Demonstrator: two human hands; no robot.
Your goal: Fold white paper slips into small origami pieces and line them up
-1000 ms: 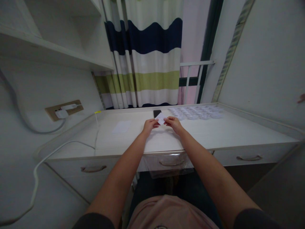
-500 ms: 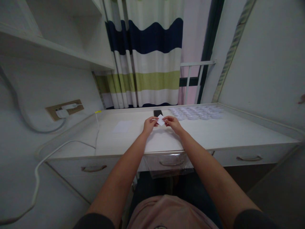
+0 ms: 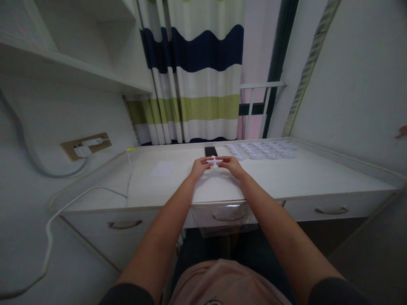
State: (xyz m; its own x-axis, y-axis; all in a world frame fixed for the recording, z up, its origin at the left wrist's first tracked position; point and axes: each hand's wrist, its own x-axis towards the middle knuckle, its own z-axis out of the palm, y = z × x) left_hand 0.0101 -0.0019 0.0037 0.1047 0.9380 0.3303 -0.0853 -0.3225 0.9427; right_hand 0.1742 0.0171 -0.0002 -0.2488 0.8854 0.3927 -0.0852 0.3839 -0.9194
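Observation:
A small folded piece of white paper [image 3: 214, 162] is held up between my two hands, over the middle of the white desk. My left hand [image 3: 201, 166] pinches its left side with thumb and fingers. From the other side, my right hand [image 3: 231, 165] grips it the same way, fingertips almost meeting those of the left. Fingers cover most of the paper, so its exact folds cannot be made out. Just behind the hands lies a black phone-like slab [image 3: 210, 151].
Rows of folded white paper pieces [image 3: 262, 150] spread over the back right of the desk [image 3: 305, 173]. A stack of white paper sheets [image 3: 162, 168] lies on the left. A white cable [image 3: 104, 189] crosses the left end. Clear plastic [image 3: 222, 220] hangs over the front edge.
The paper was a visible diamond shape between the fingertips. Now my fingers have closed further over it and the hands sit slightly nearer together, leaving less of it showing.

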